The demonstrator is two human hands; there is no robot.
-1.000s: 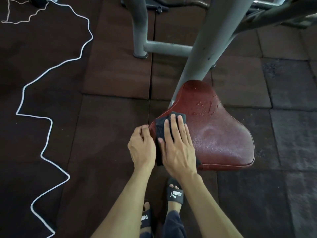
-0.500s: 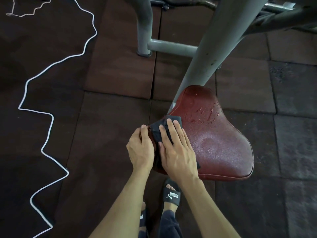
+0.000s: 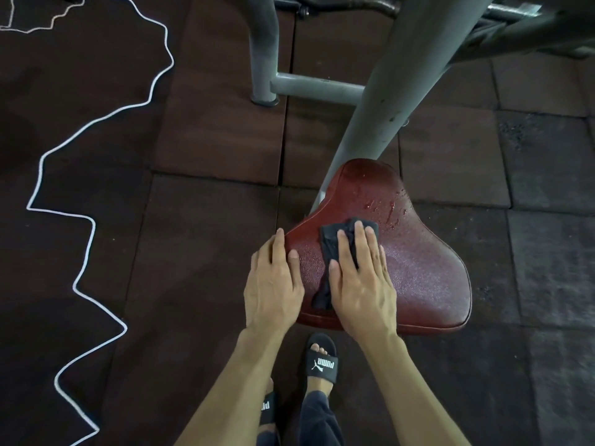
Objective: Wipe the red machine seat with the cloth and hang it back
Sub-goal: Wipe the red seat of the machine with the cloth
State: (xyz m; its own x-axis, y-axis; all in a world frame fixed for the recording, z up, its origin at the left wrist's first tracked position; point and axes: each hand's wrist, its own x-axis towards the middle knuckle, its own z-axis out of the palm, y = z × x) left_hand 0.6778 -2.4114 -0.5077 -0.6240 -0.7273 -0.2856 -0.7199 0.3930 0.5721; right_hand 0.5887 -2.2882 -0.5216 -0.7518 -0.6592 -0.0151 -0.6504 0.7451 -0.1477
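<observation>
The red machine seat (image 3: 425,265) is a padded, saddle-shaped cushion, wide towards me and narrow at the far end, with water droplets near the narrow end. A dark cloth (image 3: 335,243) lies on its left half. My right hand (image 3: 360,281) presses flat on the cloth, fingers stretched forward. My left hand (image 3: 273,284) rests on the seat's left edge, fingers together, thumb on the cushion, holding nothing.
A thick grey frame tube (image 3: 396,91) slants up from behind the seat, with a grey post (image 3: 262,49) and crossbar (image 3: 315,86) behind. A white cord (image 3: 93,226) zigzags over the dark rubber floor tiles on the left. My feet in black slides (image 3: 322,365) stand below the seat.
My right hand has slid the cloth to the right, from the seat's left edge onto the cushion's top. My left hand has stayed at the left edge, its fingers now straighter.
</observation>
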